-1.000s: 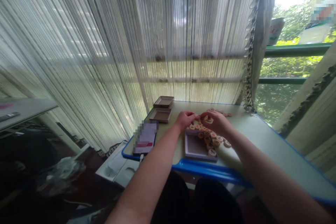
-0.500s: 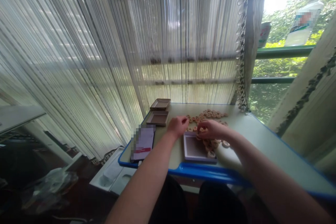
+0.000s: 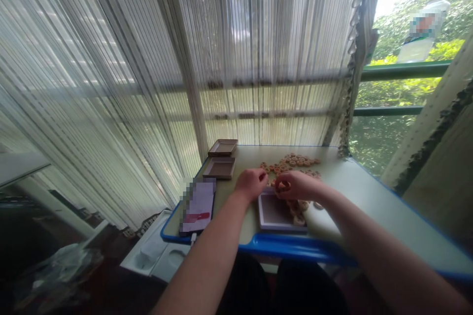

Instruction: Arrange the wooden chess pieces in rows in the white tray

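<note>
Round wooden game pieces, which look like Chinese chess discs (image 3: 300, 160), lie spread over the table's middle and far part. A shallow tray (image 3: 261, 214) sits near the front edge, with several pieces heaped on its right side. My left hand (image 3: 253, 182) is closed above the tray's far left corner, beside the loose pieces. Whatever its fingers hold is hidden. Over the tray's far edge my right hand (image 3: 299, 185) is curled, thumb and fingers pinched on what appears to be a round wooden piece, mostly covered by the fingers.
Two shallow trays or lids, one nearer (image 3: 219, 168) and one farther (image 3: 223, 146), stand at the table's left. A phone (image 3: 202, 202) with a cable lies in front of them. The table has a raised blue edge (image 3: 295, 247). A white open box (image 3: 148, 251) is below, left.
Both hands stay around the tray's far edge, my left hand shifting slightly right toward my right hand. My right fingers have shifted slightly left. The view has turned a little.
</note>
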{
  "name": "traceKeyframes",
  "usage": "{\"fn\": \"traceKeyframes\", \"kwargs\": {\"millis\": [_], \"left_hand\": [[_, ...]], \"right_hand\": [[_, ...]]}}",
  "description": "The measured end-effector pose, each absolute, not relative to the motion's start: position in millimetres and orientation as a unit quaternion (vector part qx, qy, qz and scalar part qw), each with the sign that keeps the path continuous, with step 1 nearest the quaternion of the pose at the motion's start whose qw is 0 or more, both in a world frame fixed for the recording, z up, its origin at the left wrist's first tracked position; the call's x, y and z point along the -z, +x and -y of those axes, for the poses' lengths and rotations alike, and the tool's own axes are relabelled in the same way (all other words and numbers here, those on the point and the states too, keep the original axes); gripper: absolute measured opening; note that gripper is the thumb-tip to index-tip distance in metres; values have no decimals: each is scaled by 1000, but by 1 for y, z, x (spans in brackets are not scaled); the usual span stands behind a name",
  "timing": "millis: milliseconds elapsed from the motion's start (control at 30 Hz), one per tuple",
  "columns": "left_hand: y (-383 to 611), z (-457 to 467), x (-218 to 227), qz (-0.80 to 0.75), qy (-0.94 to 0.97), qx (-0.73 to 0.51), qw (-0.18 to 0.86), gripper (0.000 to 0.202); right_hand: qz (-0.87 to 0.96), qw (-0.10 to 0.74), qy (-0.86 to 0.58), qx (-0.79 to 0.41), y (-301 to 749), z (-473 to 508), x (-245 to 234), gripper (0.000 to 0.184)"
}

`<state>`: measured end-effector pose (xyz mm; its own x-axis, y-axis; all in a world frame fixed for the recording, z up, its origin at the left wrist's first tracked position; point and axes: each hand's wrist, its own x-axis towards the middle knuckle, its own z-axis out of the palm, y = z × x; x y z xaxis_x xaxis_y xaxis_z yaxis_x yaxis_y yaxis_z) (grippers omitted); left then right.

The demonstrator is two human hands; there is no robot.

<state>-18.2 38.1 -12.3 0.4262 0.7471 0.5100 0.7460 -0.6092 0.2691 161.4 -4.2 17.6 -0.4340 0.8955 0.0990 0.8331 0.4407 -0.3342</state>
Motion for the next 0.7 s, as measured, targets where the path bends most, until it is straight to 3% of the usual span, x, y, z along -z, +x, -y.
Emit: {"fn": "traceKeyframes", "kwargs": {"millis": [333, 500, 700], "left_hand": [[-19, -38, 12, -454, 840, -297, 10, 26], [-20, -35, 9, -460, 842, -283, 8, 37], [-19, -39, 9, -469, 826, -312, 36, 28]], "right_hand": [[832, 136, -522, -127, 162, 6, -20, 18], [828, 141, -527, -129, 165, 2, -17, 20], [759, 230, -609, 0, 181, -17, -4, 26]]}}
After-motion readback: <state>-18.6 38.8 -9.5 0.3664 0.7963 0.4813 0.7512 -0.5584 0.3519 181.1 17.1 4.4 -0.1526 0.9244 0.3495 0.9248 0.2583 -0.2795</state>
